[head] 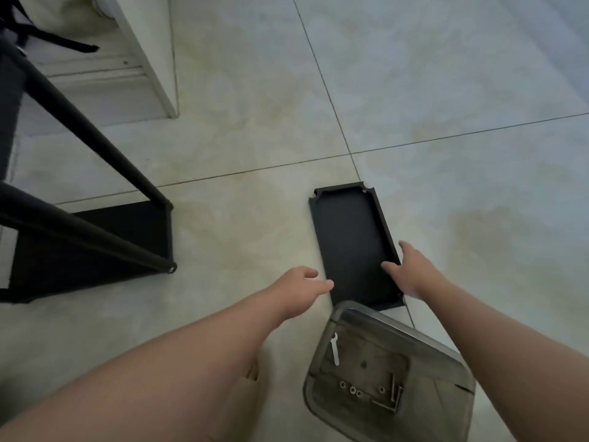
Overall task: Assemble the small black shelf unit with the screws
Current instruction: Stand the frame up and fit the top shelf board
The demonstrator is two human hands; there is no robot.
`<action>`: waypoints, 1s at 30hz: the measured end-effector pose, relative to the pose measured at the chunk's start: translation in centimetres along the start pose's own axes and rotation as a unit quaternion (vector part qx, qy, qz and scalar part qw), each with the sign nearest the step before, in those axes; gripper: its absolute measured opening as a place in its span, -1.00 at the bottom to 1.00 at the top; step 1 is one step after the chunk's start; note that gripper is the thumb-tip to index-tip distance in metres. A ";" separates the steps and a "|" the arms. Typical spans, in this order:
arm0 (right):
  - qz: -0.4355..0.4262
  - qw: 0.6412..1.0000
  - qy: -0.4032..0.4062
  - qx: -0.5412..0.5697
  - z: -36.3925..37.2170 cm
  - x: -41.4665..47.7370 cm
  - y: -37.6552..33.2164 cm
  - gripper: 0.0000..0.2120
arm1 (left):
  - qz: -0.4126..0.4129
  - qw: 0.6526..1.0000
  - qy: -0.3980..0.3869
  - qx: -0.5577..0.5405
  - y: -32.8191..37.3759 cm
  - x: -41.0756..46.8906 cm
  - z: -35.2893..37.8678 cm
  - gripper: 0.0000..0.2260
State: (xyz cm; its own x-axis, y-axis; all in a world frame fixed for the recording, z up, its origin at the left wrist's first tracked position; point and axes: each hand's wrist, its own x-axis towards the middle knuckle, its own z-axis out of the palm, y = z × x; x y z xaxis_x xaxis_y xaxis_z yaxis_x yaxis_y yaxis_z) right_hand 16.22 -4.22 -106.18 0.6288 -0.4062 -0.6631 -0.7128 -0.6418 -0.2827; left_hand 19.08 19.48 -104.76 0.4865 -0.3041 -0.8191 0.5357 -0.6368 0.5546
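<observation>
A loose black shelf tray [350, 231] lies flat on the tiled floor, open side up. My right hand [409, 271] grips its near right rim, thumb inside the tray and fingers over the outer edge. My left hand [302, 290] reaches toward the tray's near left edge with fingers extended, just short of it or barely touching. The partly built black shelf frame [95, 237] lies on its side at the left, its poles [86, 129] slanting up out of view.
A clear plastic tray [382, 371] stands just in front of the black tray and holds several screws or nuts [352, 390], hex keys [393, 398] and a small white wrench [334, 349]. A white door frame [149, 59] rises at the upper left.
</observation>
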 end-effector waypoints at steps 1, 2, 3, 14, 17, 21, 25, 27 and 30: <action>0.013 1.000 -0.005 0.024 0.3 0.7 0.2 -0.32 | -0.010 1.000 -0.010 -0.026 0.0 0.8 0.6 -0.45; 0.023 0.999 -0.010 0.049 0.6 1.2 0.3 -0.31 | -0.021 0.998 -0.021 -0.054 0.1 1.4 1.2 -0.44; 0.029 0.997 -0.011 0.073 0.9 1.7 0.4 -0.32 | -0.034 0.996 -0.029 -0.081 0.3 1.9 1.7 -0.44; 0.015 0.966 0.030 0.256 -1.4 1.8 -2.4 -0.73 | -0.079 0.967 0.018 -0.242 3.0 2.6 1.0 -0.54; 0.008 0.940 -0.017 0.339 -3.0 0.4 -4.2 -0.75 | -0.051 0.963 0.028 -0.265 4.3 0.9 -2.2 -0.77; 0.026 0.868 -0.095 0.486 -4.2 -2.1 -6.8 -0.78 | -0.003 0.975 0.032 -0.219 6.5 -2.8 -7.2 -0.85; -0.003 0.824 -0.141 0.548 -5.2 -5.5 -9.2 -0.78 | 0.054 0.986 0.045 -0.148 8.0 -7.8 -10.9 -0.83; -0.023 0.811 -0.156 0.564 -5.9 -7.6 -10.3 -0.80 | 0.076 0.986 0.054 -0.135 8.9 -10.8 -12.0 -0.82; -0.067 0.798 -0.179 0.572 -7.8 -11.9 -11.9 -0.83 | 0.098 0.986 0.052 -0.127 9.8 -16.0 -13.3 -0.81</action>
State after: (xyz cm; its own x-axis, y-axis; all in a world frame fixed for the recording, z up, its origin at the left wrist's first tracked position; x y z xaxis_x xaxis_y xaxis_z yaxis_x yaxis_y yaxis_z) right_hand 19.63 3.14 -89.51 0.7394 -0.0417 -0.6719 -0.5929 0.4324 -0.6793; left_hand 25.79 27.54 -84.26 0.6581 -0.3209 -0.6811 0.5738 -0.3719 0.7297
